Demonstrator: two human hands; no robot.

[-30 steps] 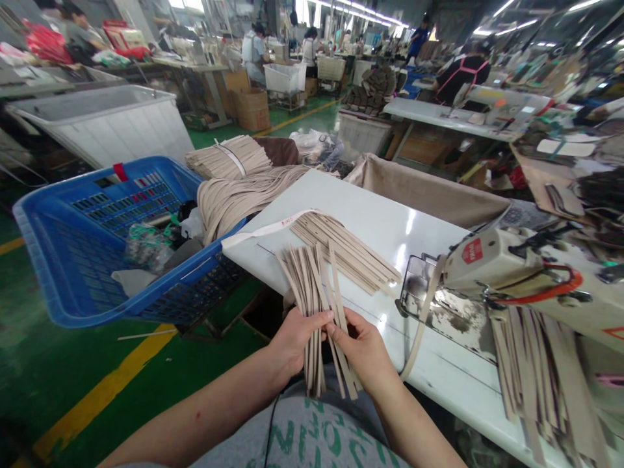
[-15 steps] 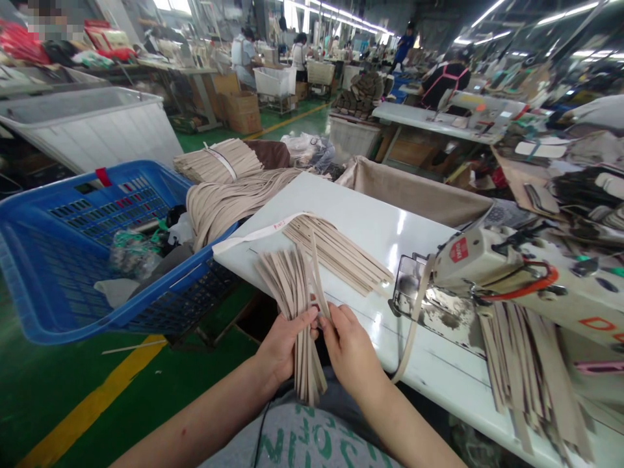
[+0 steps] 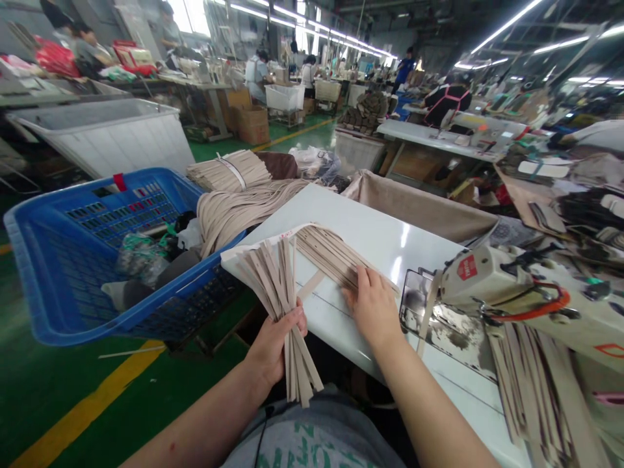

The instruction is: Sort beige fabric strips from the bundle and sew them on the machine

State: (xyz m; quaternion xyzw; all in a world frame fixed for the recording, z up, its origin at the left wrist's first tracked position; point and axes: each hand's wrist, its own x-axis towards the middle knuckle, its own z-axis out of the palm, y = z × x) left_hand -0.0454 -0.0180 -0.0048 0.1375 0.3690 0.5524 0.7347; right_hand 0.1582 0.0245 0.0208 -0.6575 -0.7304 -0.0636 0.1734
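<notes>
My left hand is wrapped round the middle of a fanned bundle of beige fabric strips, held upright in front of my lap at the table edge. My right hand rests at the near right end of a flat pile of similar strips on the white sewing table. Its fingers are bent over the pile's edge, with the thumb apart; the fingertips are partly hidden. One short strip lies between the bundle and the pile. A white band with red writing curves round the pile's far end.
A sewing machine stands at the right, with more strips hanging beside it. To the left is a blue basket holding plastic bags, with long strips draped over its side. A fabric-lined bin sits behind the table.
My right hand has left the bundle and moved right to the pile on the table. The left hand still holds the bundle, now fanned wider. The view has shifted slightly.
</notes>
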